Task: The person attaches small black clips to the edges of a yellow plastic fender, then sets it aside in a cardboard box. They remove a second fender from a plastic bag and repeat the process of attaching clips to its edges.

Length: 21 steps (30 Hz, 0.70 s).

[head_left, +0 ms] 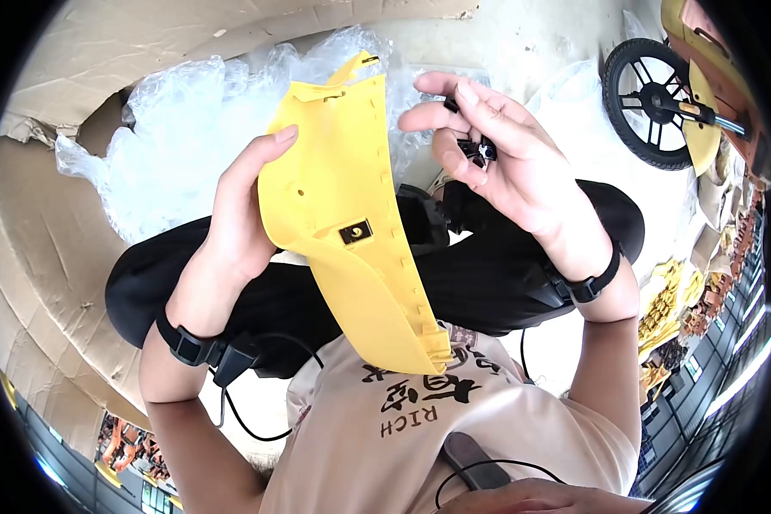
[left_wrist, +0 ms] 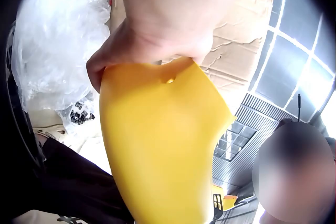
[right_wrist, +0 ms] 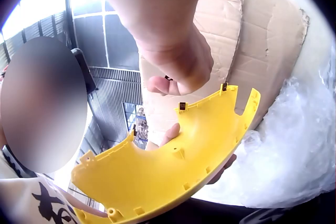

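Note:
A curved yellow plastic panel (head_left: 351, 283) is held up over the lap, its ribbed inner side facing the head camera. My left hand (head_left: 238, 210) grips its left edge, thumb on the inner side; the left wrist view shows the smooth outer face (left_wrist: 157, 134). Small black clips sit along one edge, among them an edge clip (right_wrist: 182, 106) in the right wrist view. To the right of the panel and apart from it, my right hand (head_left: 522, 163) holds several loose black clips (head_left: 480, 151) in its curled fingers, with another clip (head_left: 451, 104) near the thumb tip.
Crumpled clear plastic bags (head_left: 180, 120) lie beyond the knees. Cardboard (head_left: 43, 283) spreads along the left. A black-tyred wheel (head_left: 647, 103) stands at the upper right. More small black pieces (left_wrist: 81, 115) lie beside the plastic. Cables hang from the left wrist camera.

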Available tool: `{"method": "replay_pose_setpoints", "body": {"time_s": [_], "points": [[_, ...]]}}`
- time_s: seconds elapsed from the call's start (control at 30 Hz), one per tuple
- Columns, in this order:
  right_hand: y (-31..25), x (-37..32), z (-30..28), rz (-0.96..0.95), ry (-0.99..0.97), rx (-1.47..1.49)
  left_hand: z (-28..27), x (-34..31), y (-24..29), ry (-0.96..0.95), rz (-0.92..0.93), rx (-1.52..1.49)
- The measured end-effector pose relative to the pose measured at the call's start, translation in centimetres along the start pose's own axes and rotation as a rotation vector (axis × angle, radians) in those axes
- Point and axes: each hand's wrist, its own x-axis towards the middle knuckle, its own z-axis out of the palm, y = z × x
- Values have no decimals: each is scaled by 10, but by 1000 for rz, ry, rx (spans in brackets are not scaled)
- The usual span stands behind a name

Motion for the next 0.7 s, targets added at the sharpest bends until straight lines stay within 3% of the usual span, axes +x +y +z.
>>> {"method": "replay_pose_setpoints", "body": {"time_s": [0.1,0.4,0.7], "points": [[3,1,-11,-36,-105,-49,0,1,1,55,38,-33],[2,-2,5,-7,23,-183,1,0,11,98,82,32],[6,-2,-10,0,-72,-142,-3,3,17,234,183,56]]}}
